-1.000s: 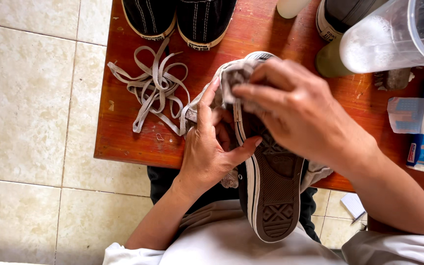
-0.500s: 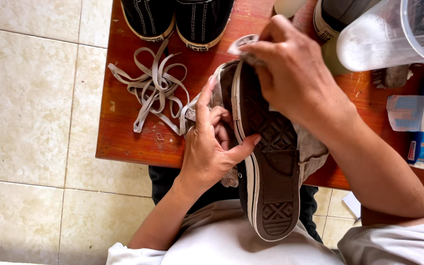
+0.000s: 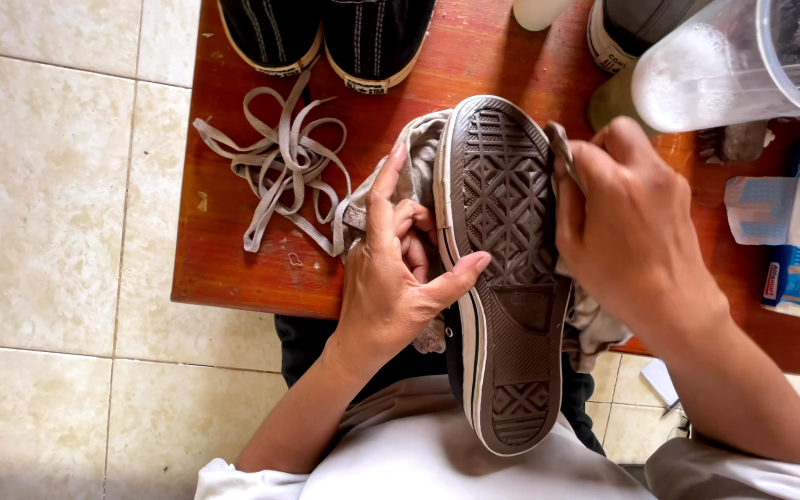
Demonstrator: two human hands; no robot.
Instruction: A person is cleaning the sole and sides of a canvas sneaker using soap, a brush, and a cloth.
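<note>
- Head view: left hand [image 3: 391,287] fingers [image 3: 383,199] are clamped on the shoe [image 3: 502,268], sole up over the table [image 3: 243,268] edge.
- Right hand [image 3: 631,231] fingers are closed on a grey cloth [image 3: 594,329] at the sole's side.
- Better to keep the thumb firm, so rubbing does not turn the shoe.
- Loose laces [image 3: 280,157] lie near.

The left hand [image 3: 391,278] comes up from the lower left on a bare forearm, palm turned inward, its fingers half curled with the index stretched upward and the thumb pushed out to the right. The right hand [image 3: 627,231] reaches in from the lower right, back of the hand facing the camera, fingers bent and closed, knuckles raised, wrist angled slightly toward the body.
</note>
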